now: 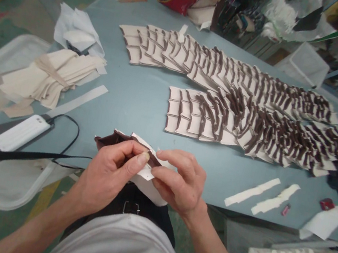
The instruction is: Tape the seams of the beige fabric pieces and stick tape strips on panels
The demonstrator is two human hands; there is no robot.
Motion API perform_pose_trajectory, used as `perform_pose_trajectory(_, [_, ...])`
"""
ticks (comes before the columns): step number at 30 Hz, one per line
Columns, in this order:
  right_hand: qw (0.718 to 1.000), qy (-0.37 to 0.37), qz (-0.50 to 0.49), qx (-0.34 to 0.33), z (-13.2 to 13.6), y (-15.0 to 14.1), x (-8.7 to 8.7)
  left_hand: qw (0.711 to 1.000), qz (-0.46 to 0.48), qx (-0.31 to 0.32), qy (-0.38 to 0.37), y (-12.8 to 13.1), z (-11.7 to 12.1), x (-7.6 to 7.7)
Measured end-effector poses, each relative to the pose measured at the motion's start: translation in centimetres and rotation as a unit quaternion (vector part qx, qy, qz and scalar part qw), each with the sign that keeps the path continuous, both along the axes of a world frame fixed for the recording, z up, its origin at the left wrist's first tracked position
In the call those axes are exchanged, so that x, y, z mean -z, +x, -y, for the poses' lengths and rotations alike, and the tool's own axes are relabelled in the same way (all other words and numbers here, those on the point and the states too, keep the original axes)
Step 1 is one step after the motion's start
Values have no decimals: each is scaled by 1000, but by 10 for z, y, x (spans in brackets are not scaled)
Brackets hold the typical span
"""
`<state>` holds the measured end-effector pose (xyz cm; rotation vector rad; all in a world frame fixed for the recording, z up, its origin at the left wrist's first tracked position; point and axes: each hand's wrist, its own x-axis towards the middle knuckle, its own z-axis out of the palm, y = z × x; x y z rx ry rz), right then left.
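Brown-and-white piece (153,163) — held between both hands (110,175) (183,185).

No readable wording in view

No text, brand, number or sign can be read here. Small dark marks show at one end of the white device (22,133) on the left, too small to make out. The small pink item (286,210) on the counter (141,100) carries a pale patch, too blurred to tell whether it is print. No lettering can be read on the folded piece (111,139) in the hands.
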<state>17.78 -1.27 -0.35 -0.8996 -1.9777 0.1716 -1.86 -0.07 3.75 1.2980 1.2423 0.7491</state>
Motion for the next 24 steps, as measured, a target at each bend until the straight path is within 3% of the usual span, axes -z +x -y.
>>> perform_pose_trajectory(8, [1000, -21, -8, -21, -1, 5, 8, 1000, -9, -6, 12, -1, -1, 3])
perform_pose_trajectory(13, [997, -51, -57, -21, -1, -1, -9, 1000, -9, 5, 16, -3, -3, 4])
perform_pose_trajectory(17, [969, -197, -152, 4, 3, -5, -34, 1000, -6, 5, 5, -6, -6, 4])
perform_pose_trajectory(21, [897, -394, -187, 79, 1, -8, -48, 1000, 0, 5, -5, -7, -7, 6])
perform_pose_trajectory(24, [859, -466, -198, 79, -4, -11, -49, 1000, 2, 4, -23, -7, -7, 11])
